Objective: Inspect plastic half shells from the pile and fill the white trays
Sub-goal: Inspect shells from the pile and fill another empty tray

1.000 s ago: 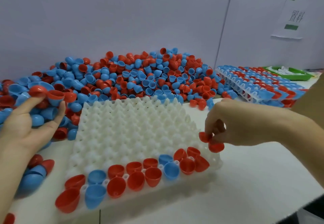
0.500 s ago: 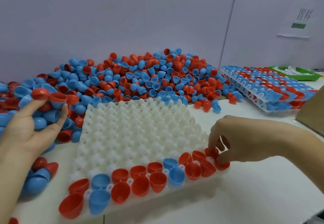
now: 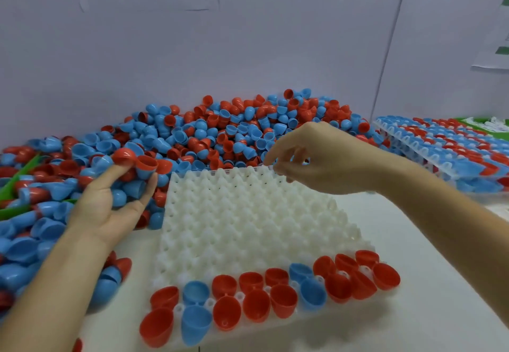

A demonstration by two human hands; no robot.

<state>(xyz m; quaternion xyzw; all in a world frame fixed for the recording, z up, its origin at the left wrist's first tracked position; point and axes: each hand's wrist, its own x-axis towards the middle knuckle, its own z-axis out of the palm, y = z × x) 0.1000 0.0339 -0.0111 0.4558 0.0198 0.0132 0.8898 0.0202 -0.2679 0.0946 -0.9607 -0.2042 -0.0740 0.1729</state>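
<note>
A white peg tray (image 3: 248,214) lies in front of me, and its two nearest rows hold red and blue half shells (image 3: 275,294). Behind it and to the left spreads a big pile of red and blue shells (image 3: 234,131). My left hand (image 3: 110,203) lies palm up at the pile's edge. Its thumb and fingers pinch a red hinged shell (image 3: 143,162). My right hand (image 3: 316,159) hovers over the tray's far edge next to the pile, fingers loosely curled with nothing in them.
A filled tray of red and blue shells (image 3: 440,148) sits at the right, with a green tray (image 3: 493,127) behind it. Green plastic (image 3: 16,175) shows under the pile at the left. A wall with paper sheets stands close behind.
My right hand has left its red shell at the tray's near right corner and moved up to the far edge by the pile. The left hand still holds its red shell.
</note>
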